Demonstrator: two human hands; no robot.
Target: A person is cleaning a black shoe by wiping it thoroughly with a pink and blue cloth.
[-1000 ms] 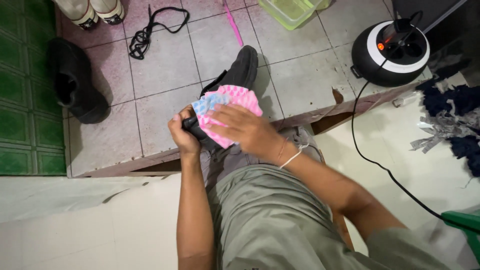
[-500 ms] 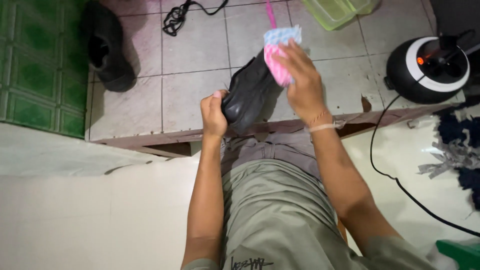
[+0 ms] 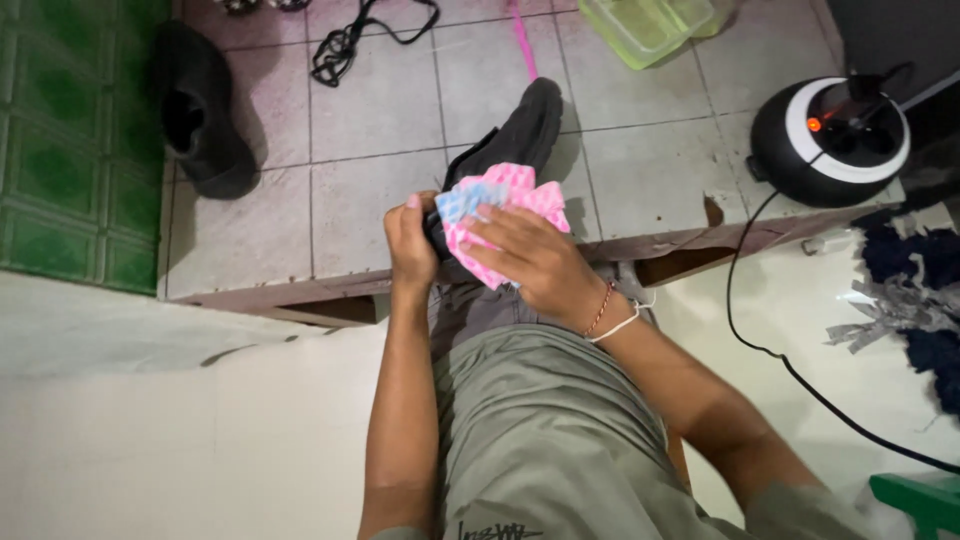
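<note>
My left hand (image 3: 412, 243) grips the heel end of a black shoe (image 3: 525, 128), which points away from me over the tiled floor. A pink and blue checked cloth (image 3: 500, 200) lies pressed on the shoe near its heel under my right hand (image 3: 535, 258). Cord bracelets circle my right wrist. Below the hands are my knee and olive-grey trousers (image 3: 540, 430).
A second black shoe (image 3: 200, 115) lies at the upper left beside green tiles (image 3: 70, 150). A tangled black lace (image 3: 345, 40) and a green plastic tub (image 3: 650, 25) sit at the top. A round black and white cable reel (image 3: 830, 140) stands right, its cord trailing down; dark rags (image 3: 915, 290) lie far right.
My right hand has drawn the cloth back from the shoe's toe to the heel end near my left hand. The shoe sits lower and points further away.
</note>
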